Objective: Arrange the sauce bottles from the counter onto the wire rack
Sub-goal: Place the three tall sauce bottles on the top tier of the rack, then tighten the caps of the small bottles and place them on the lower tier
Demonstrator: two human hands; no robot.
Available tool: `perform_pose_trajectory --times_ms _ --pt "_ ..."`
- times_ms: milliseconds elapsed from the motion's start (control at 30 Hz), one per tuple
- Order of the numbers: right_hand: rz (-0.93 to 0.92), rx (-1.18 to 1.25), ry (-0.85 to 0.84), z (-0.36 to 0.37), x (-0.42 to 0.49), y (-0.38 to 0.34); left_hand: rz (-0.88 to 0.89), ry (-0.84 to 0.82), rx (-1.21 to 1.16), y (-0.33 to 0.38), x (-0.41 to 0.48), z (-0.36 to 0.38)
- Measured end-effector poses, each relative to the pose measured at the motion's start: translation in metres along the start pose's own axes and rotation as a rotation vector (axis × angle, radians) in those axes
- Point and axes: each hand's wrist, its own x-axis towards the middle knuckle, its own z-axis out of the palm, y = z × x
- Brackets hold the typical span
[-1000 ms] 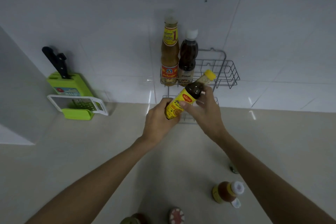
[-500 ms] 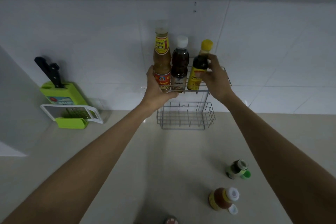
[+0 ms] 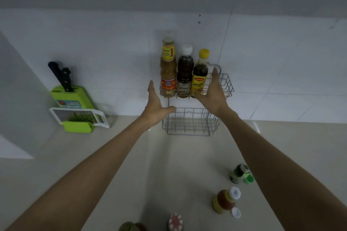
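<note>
A two-tier wire rack (image 3: 226,86) stands against the tiled wall. Its upper tier holds three upright bottles: a tall amber sauce bottle (image 3: 168,69), a dark bottle with a white cap (image 3: 185,72) and a dark bottle with a yellow cap and yellow label (image 3: 200,73). My left hand (image 3: 156,104) is open just left of the rack, holding nothing. My right hand (image 3: 213,92) is open in front of the upper tier, right beside the yellow-capped bottle, fingers spread. On the counter stand a small green-capped bottle (image 3: 240,173) and an orange sauce bottle (image 3: 224,200).
A green knife block with a grater (image 3: 75,107) sits at the left against the wall. A red-and-white lid (image 3: 175,221) and another jar top (image 3: 131,227) show at the bottom edge. The rack's lower tier (image 3: 187,124) holds nothing.
The yellow-capped bottle went from both hands onto the upper tier beside the other two. Both hands have since let go and drawn back, open.
</note>
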Motion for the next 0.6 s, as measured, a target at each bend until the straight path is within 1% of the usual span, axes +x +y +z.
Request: perform_pose_trajectory --times_ms 67,100,133,167,233,267,300,333,400,433,467,500,533,567,600 --pt "-0.054 0.017 0.241 0.011 -0.03 -0.001 -0.026 -0.028 0.092 -0.016 -0.025 -0.018" --pt "-0.091 0.017 0.289 0.018 -0.046 -0.001 -0.044 -0.046 0.101 -0.026 -0.04 -0.028" --pt "-0.134 0.002 0.238 0.024 -0.063 -0.002 -0.072 -0.071 0.066 -0.036 -0.057 -0.038" --pt "-0.181 -0.02 0.093 0.029 -0.078 -0.005 -0.112 -0.108 -0.003 -0.047 -0.076 -0.047" --pt "-0.271 -0.078 -0.352 0.04 -0.108 -0.016 -0.215 -0.232 -0.1 -0.069 -0.12 -0.063" --pt "-0.334 -0.122 -0.549 0.047 -0.123 -0.024 -0.261 -0.309 -0.088 -0.082 -0.142 -0.07" --pt "-0.407 -0.166 -0.692 0.055 -0.136 -0.035 -0.306 -0.386 -0.028 -0.096 -0.163 -0.077" --pt "-0.472 -0.195 -0.792 0.063 -0.15 -0.047 -0.326 -0.469 0.082 -0.108 -0.183 -0.083" --pt "-0.534 -0.24 -0.935 0.076 -0.176 -0.071 -0.391 -0.681 0.357 -0.13 -0.222 -0.09" --pt "-0.551 -0.294 -1.001 0.081 -0.188 -0.081 -0.435 -0.759 0.429 -0.139 -0.239 -0.088" --pt "-0.592 -0.386 -1.052 0.087 -0.198 -0.088 -0.461 -0.793 0.441 -0.145 -0.254 -0.082" --pt "-0.664 -0.501 -1.079 0.092 -0.208 -0.091 -0.452 -0.766 0.404 -0.15 -0.267 -0.072" --pt "-0.743 -0.6 -1.081 0.097 -0.216 -0.093 -0.41 -0.678 0.339 -0.154 -0.28 -0.059" --pt "-0.813 -0.663 -1.068 0.101 -0.223 -0.093 -0.357 -0.539 0.249 -0.157 -0.291 -0.043" --pt "-0.873 -0.693 -1.048 0.105 -0.229 -0.092 -0.325 -0.365 0.144 -0.159 -0.3 -0.027"
